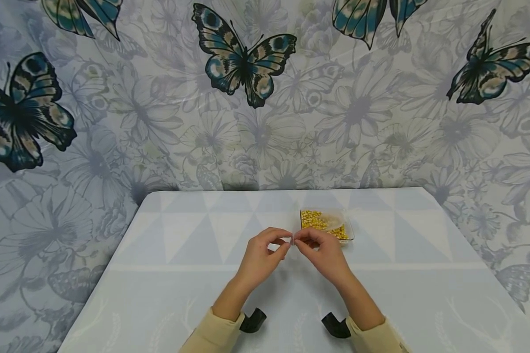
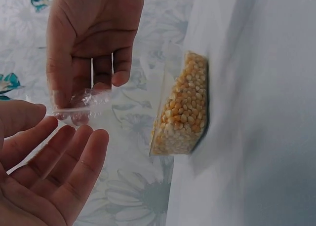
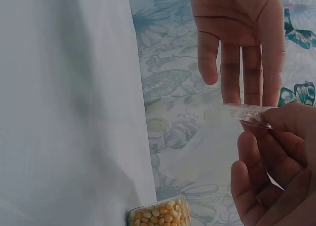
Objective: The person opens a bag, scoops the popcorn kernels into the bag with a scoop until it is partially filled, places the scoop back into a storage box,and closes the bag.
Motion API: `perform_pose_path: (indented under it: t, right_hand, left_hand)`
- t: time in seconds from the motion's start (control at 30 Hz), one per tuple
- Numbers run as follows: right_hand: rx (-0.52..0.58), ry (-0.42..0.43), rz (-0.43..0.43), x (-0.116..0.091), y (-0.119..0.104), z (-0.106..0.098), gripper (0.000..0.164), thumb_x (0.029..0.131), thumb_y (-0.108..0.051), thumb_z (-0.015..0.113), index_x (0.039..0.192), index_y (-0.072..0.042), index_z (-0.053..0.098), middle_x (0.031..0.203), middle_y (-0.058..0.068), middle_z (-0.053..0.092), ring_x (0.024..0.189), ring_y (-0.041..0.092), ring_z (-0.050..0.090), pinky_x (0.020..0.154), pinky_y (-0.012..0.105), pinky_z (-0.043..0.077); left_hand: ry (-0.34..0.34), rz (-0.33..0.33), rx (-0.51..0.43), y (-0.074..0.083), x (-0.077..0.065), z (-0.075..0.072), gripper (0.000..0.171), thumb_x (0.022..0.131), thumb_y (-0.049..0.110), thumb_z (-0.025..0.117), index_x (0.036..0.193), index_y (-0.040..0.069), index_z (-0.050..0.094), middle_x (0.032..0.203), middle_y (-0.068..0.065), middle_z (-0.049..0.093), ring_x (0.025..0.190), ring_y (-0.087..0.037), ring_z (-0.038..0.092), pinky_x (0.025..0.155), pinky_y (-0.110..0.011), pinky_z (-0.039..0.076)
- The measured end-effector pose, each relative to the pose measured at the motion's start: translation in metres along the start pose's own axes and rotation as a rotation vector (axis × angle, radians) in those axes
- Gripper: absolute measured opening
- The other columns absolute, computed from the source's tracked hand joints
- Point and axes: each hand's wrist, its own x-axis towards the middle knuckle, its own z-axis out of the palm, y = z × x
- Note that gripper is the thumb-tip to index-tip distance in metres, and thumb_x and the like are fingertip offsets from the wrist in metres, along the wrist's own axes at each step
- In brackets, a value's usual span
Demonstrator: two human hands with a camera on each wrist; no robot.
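Head view evenly lit; soft shadows on pale surface (image 1: 168, 304) below left hand (image 1: 260, 255) and right hand (image 1: 324, 255). Wrist views dimmer, greyer, hands shaded. Small glints on clear plastic (image 2: 100, 98) between hands; fine detail soft.

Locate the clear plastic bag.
In the head view, the plastic bag is pinched between the left hand and right hand, just left of the corn container.
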Motion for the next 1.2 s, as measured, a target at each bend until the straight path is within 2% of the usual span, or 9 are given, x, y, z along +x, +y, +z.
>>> perform_pose_path:
  t: [0.37, 0.63, 0.77, 1.03, 1.2]
  right_hand:
    - [-0.047, 0.026, -0.036, -0.0005, -0.0003, 0.0018, 0.007, 0.093, -0.02, 0.069, 0.094, -0.015, 0.074, 0.087, -0.002, 0.074, 0.076, 0.004, 0.062, 0.069, 0.022, 0.054]
    - [-0.076, 0.018, -0.033, -0.0017, -0.0002, 0.0033, 0.013, 0.093, -0.025, 0.07, 0.091, -0.012, 0.073, 0.085, -0.004, 0.074, 0.074, 0.003, 0.062, 0.067, 0.022, 0.054]
    - [-0.106, 0.0, -0.052, -0.0016, -0.0001, 0.0047, 0.015, 0.092, -0.027, 0.07, 0.091, -0.012, 0.073, 0.084, -0.006, 0.073, 0.073, 0.003, 0.061, 0.067, 0.022, 0.053]
    - [-0.12, -0.032, -0.021, -0.001, 0.0, 0.0054, 0.005, 0.088, -0.018, 0.076, 0.086, -0.016, 0.072, 0.081, -0.006, 0.072, 0.072, 0.003, 0.058, 0.066, 0.022, 0.052]
    - [-0.107, -0.088, -0.024, -0.0017, 0.0006, 0.0054, 0.006, 0.085, -0.014, 0.078, 0.086, -0.017, 0.072, 0.082, -0.005, 0.071, 0.074, 0.004, 0.058, 0.067, 0.023, 0.052]
  left_hand:
    - [0.04, 0.023, 0.067, 0.0001, -0.0007, 0.0046, 0.019, 0.092, 0.011, 0.07, 0.11, 0.016, 0.073, 0.108, -0.002, 0.07, 0.091, -0.016, 0.07, 0.065, -0.02, 0.056]
    - [0.049, -0.006, 0.054, 0.0023, -0.0029, 0.0064, 0.016, 0.093, 0.014, 0.07, 0.109, 0.013, 0.073, 0.105, -0.002, 0.07, 0.085, -0.016, 0.071, 0.061, -0.019, 0.056]
    - [0.064, -0.021, 0.022, 0.0016, -0.0026, 0.0068, 0.012, 0.094, 0.016, 0.069, 0.104, 0.011, 0.073, 0.099, -0.005, 0.073, 0.077, -0.02, 0.073, 0.058, -0.019, 0.056]
    - [0.045, -0.067, -0.003, 0.0003, -0.0025, 0.0071, 0.012, 0.095, 0.021, 0.068, 0.099, 0.011, 0.074, 0.093, -0.006, 0.076, 0.071, -0.019, 0.073, 0.055, -0.02, 0.056]
    - [0.022, -0.087, -0.003, 0.0009, -0.0036, 0.0072, 0.018, 0.095, 0.026, 0.068, 0.097, 0.01, 0.074, 0.085, -0.006, 0.077, 0.069, -0.019, 0.073, 0.054, -0.02, 0.055]
